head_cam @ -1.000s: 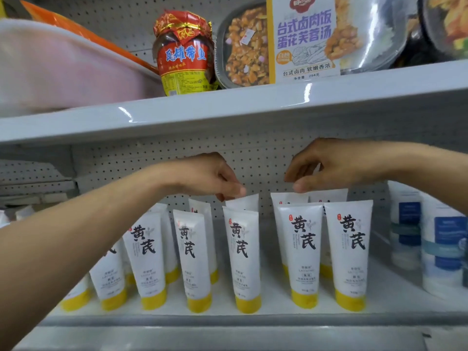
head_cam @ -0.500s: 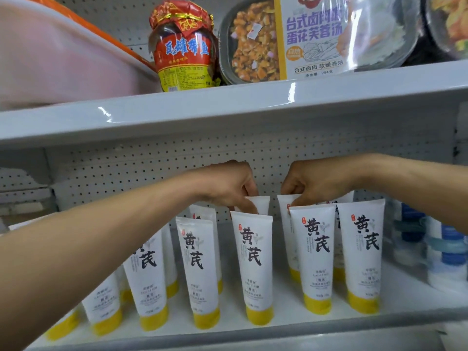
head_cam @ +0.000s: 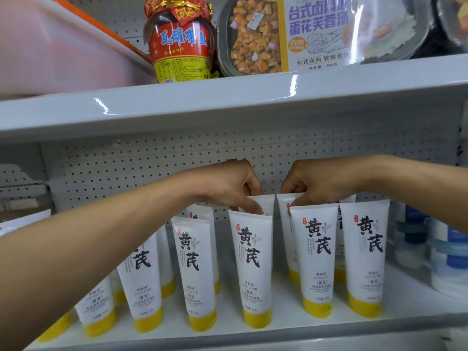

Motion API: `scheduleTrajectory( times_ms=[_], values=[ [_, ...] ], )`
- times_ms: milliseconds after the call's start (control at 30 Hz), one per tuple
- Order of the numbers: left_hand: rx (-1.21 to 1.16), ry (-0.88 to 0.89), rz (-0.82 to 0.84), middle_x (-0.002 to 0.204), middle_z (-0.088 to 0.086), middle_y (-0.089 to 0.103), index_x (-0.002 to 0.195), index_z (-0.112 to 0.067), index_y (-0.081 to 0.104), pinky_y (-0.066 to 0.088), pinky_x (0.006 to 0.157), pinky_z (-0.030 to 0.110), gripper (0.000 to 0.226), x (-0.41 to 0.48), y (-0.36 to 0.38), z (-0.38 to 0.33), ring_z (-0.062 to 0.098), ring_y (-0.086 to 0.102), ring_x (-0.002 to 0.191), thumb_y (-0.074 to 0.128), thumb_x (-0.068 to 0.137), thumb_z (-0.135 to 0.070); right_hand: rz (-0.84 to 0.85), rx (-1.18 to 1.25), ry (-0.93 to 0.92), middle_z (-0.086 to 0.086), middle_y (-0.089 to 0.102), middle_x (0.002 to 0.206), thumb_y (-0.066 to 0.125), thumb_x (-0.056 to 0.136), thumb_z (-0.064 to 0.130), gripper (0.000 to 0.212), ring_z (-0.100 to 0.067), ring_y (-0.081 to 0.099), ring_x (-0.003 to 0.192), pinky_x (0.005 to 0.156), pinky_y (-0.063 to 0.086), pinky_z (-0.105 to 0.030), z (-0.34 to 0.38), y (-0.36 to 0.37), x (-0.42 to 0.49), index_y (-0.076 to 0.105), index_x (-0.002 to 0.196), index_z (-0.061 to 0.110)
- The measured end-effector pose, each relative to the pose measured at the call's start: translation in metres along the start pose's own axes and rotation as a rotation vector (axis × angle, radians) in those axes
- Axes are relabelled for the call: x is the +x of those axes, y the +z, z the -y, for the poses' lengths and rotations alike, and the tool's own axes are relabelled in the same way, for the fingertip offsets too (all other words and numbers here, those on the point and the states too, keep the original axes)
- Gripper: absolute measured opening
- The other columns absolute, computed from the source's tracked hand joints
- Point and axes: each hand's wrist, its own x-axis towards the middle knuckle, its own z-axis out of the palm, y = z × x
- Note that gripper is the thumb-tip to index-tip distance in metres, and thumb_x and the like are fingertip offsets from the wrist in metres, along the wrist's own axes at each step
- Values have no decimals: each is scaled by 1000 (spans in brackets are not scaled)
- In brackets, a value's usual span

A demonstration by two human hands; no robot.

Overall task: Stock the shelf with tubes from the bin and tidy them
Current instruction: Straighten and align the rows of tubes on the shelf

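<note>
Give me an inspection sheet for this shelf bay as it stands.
Surface: white lower shelf, tubes standing on it.
Job's things: white tubes with yellow caps, upright, cap-down, in rows, labels forward.
Clutter: nothing seen.
Grippers: left hand pinches the top of a back-row tube; right hand pinches the top of the neighbouring back-row tube.
Cables: nothing seen.
Surroundings: pegboard back panel; blue-and-white containers at right; upper shelf carrying a red-labelled jar, a meal tray and a pink container.
</note>
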Motion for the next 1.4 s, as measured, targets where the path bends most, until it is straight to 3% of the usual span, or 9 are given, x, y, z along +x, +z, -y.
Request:
scheduleTrajectory(
  times_ms=[200,467,867,1000,1100,1167,1267,1400],
  values=[
    [-16,-16,0,87,-2,76,92,-19,76,59,83,37,14,-1,1,-1,15,72,83,75,82,-30,-1,14,-1,7,75,91,67,88,30,15,-11,70,82,77,58,-30,-1,0,0,75,95,19],
    [15,-9,-16,90,-12,76,97,-19,76,57,86,29,17,-7,2,-7,3,70,82,75,83,-28,-8,66,-13,12,75,90,68,88,31,16,-2,70,79,72,57,-18,-3,1,-2,75,99,21],
    [36,-23,-10,92,-11,76,99,-21,75,56,88,35,19,-6,3,-7,6,71,84,75,83,-31,-2,61,-10,14,74,89,67,88,34,15,0,70,79,71,55,-16,-4,1,-2,74,98,24],
    [28,-23,-73,94,-14,74,106,-26,71,53,91,29,24,-9,-3,-5,2,68,90,71,85,-37,-115,79,-53,17,73,94,67,87,35,19,4,67,86,82,52,-18,-6,-5,-6,72,103,26],
    [55,28,-264,99,-16,70,104,-28,71,46,78,12,22,-23,-7,-12,-2,63,92,61,90,-42,-287,105,-118,21,71,90,64,83,45,24,7,65,84,72,48,-10,-2,-8,-19,72,100,30],
    [-40,87,-318,97,-15,71,101,-27,71,44,73,10,32,-42,-8,-20,-3,63,89,55,87,-50,-339,143,-159,22,71,88,59,75,60,36,6,65,81,67,48,-9,4,-9,-35,71,96,33],
    [-89,104,-196,95,-17,71,101,-30,72,43,74,6,36,-68,-8,-28,-8,62,87,65,75,-54,-237,114,-145,25,69,91,55,69,69,45,6,64,83,72,51,-13,11,-7,-56,69,97,37],
    [90,28,-59,95,-22,72,104,-31,72,47,86,12,36,-72,1,-32,-10,63,92,84,70,-37,-30,-15,-23,25,70,94,69,76,55,30,4,66,86,81,57,-27,15,3,-64,66,100,38]
  ],
)
